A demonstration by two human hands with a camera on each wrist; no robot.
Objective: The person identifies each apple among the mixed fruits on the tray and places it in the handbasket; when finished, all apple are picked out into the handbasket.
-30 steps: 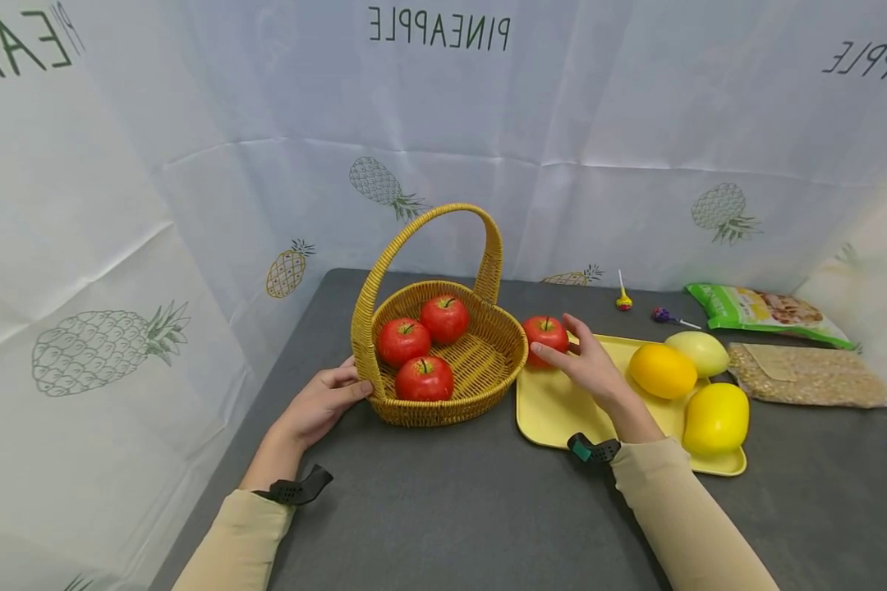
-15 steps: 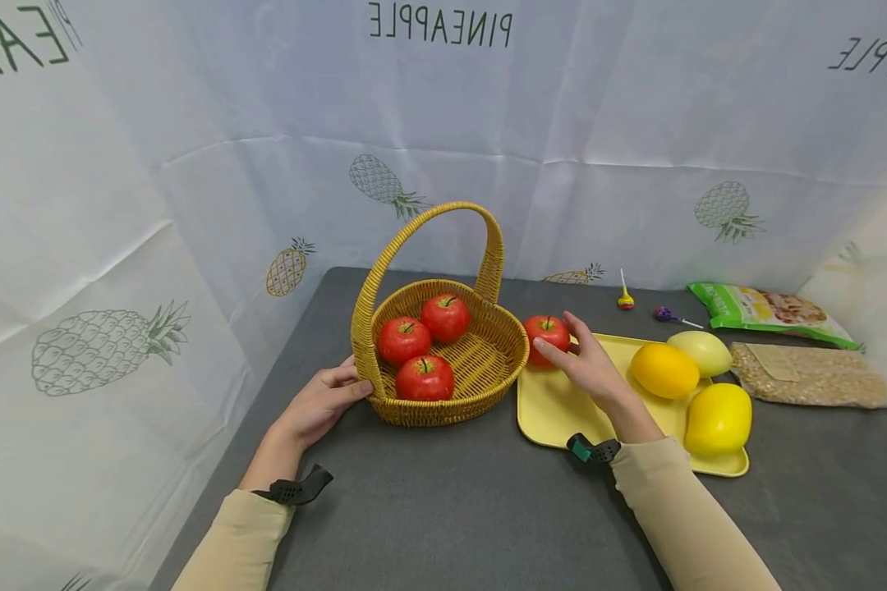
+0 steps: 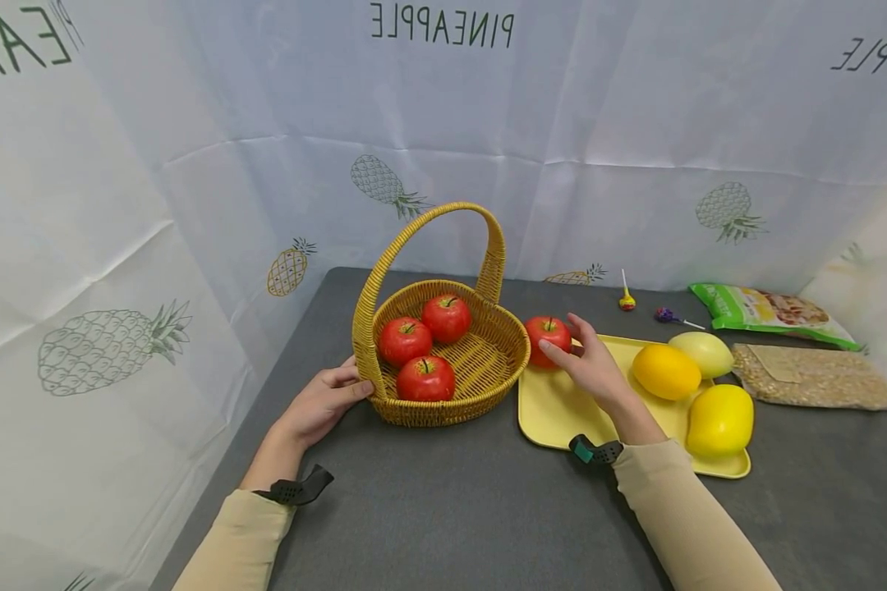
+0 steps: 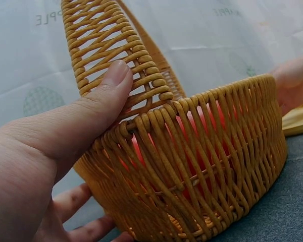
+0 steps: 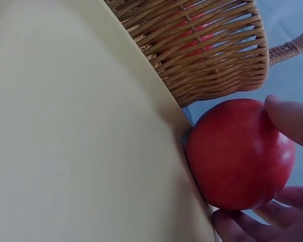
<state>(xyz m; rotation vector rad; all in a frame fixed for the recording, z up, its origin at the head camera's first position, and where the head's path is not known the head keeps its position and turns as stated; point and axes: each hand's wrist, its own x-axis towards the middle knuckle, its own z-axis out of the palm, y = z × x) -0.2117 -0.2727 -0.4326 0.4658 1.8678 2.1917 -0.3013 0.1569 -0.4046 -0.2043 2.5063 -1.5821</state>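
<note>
A wicker basket (image 3: 488, 373) with a tall arched handle holds three red apples (image 3: 426, 378). At its left side, my left hand (image 3: 328, 402) grips it; in the left wrist view the thumb (image 4: 108, 88) lies on the foot of the handle while the other fingers curl against the outer wall. My right hand (image 3: 595, 369) holds another red apple (image 5: 240, 154) between thumb and fingers, just right of the basket. That apple sits right at the edge of the yellow tray (image 3: 554, 414), close beside the basket wall.
On the tray's right part lie an orange-yellow fruit (image 3: 667, 371), a pale green one (image 3: 702, 355) and a bright yellow one (image 3: 720, 420). Behind are two lollipops (image 3: 627, 300). A green food packet (image 3: 776, 316) and a clear bag of grains (image 3: 813, 376) lie far right. Pineapple-print cloth surrounds the table.
</note>
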